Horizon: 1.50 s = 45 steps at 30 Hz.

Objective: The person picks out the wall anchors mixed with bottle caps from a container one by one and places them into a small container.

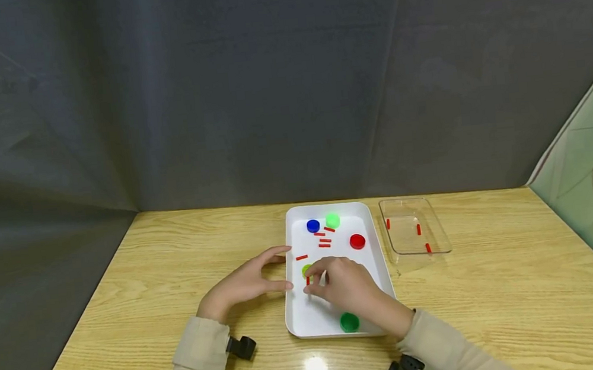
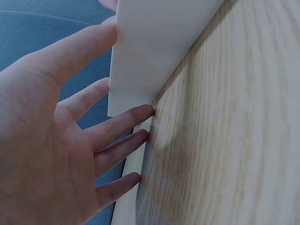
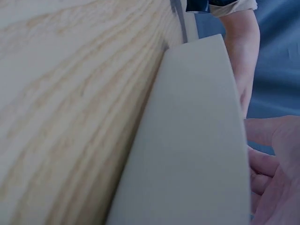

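Note:
A white tray [image 1: 315, 320] lies on the wooden table, with coloured round discs and several small red sticks [image 1: 325, 240] in it. Over its lower half, my right hand [image 1: 346, 284] pinches one red stick [image 1: 308, 280] between thumb and forefinger. Just beyond those fingertips is a yellow-green disc [image 1: 306, 270], partly covered. At the tray's left side, my left hand [image 1: 247, 282] has its thumb and forefinger spread along the rim. Seen from the left wrist, its fingers [image 2: 124, 124] are loosely extended beside the tray's outer wall [image 2: 145, 56]. In the right wrist view that wall [image 3: 187, 140] hides the fingertips.
To the tray's right stands a clear plastic box [image 1: 418, 252] with three red sticks inside. Blue [image 1: 313, 225], light green [image 1: 333, 221], red [image 1: 357, 241] and dark green [image 1: 349, 322] discs lie about the tray. A dark curtain [image 1: 266, 92] closes off the table's back.

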Motion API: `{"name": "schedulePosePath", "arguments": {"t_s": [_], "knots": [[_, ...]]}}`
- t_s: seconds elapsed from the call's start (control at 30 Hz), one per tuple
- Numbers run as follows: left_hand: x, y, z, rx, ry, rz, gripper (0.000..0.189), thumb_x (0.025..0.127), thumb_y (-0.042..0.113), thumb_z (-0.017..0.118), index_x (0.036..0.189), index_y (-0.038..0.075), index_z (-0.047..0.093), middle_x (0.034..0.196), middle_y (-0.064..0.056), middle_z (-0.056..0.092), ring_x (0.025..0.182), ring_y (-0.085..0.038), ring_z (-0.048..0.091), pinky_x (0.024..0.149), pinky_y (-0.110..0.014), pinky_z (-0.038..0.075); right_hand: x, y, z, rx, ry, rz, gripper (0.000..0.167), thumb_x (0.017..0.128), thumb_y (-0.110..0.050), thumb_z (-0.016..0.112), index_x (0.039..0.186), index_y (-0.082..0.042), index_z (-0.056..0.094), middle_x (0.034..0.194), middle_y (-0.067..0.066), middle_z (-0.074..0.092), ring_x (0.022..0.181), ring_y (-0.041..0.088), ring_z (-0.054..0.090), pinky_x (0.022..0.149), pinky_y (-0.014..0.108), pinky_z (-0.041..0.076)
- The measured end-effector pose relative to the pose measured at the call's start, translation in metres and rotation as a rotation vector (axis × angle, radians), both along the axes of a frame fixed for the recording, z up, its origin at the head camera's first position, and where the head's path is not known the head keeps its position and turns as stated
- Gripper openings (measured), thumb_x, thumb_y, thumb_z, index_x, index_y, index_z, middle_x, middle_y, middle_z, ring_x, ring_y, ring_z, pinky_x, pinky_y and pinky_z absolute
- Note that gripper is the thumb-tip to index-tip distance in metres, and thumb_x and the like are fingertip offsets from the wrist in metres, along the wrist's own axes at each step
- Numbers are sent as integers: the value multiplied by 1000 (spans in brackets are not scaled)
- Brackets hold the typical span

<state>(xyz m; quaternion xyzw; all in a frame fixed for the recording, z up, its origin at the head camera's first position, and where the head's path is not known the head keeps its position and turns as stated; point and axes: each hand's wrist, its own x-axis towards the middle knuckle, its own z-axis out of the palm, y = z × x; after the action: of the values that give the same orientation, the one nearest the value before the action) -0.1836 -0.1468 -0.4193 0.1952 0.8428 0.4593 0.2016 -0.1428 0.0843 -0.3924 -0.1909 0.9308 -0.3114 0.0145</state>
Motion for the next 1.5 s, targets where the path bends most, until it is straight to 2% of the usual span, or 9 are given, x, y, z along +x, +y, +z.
{"name": "schedulePosePath", "arguments": {"t_s": [0.3, 0.53, 0.87, 1.07, 1.23, 1.5], "knots": [[0, 0, 1, 7, -1, 11, 73, 88, 33, 78, 151, 25, 41, 146, -7, 47, 135, -27, 43, 106, -54, 37, 0, 11, 6, -24, 22, -40, 17, 81, -22, 84, 95, -15, 77, 71, -17, 57, 61, 5, 50, 53, 25, 41], [1, 0, 3, 13, -4, 20, 73, 88, 30, 77, 151, 25, 41, 147, -8, 47, 134, -28, 44, 106, -54, 38, 0, 20, 11, -69, 34, -58, 19, 81, -22, 84, 97, -16, 77, 73, -18, 59, 66, 4, 53, 54, 25, 43], [0, 1, 2, 8, -13, 24, 72, 88, 30, 78, 150, 26, 41, 146, -8, 47, 134, -28, 43, 107, -54, 37, -3, 35, 9, -175, 102, -79, 19, 80, -17, 85, 96, -12, 77, 77, -11, 65, 71, 8, 57, 60, 25, 45], [0, 1, 1, 7, -18, 24, 74, 87, 32, 78, 151, 28, 40, 146, -6, 47, 135, -27, 43, 107, -52, 37, -8, 44, 14, -209, 149, -110, 19, 80, -16, 84, 96, -11, 77, 79, -9, 66, 73, 11, 58, 61, 26, 46], [0, 0, 0, 15, -26, 31, 76, 86, 34, 79, 151, 28, 40, 146, -6, 47, 135, -26, 42, 108, -52, 36, -11, 53, 20, -239, 152, -129, 20, 82, -14, 83, 100, -8, 77, 80, -6, 66, 73, 14, 56, 63, 28, 47], [1, 1, 1, 16, -24, 21, 76, 86, 34, 79, 151, 28, 40, 146, -6, 47, 135, -26, 42, 107, -51, 37, -15, 69, 28, -261, 127, -205, 21, 84, -13, 81, 104, -6, 76, 84, -2, 67, 78, 18, 58, 64, 28, 48]]}}
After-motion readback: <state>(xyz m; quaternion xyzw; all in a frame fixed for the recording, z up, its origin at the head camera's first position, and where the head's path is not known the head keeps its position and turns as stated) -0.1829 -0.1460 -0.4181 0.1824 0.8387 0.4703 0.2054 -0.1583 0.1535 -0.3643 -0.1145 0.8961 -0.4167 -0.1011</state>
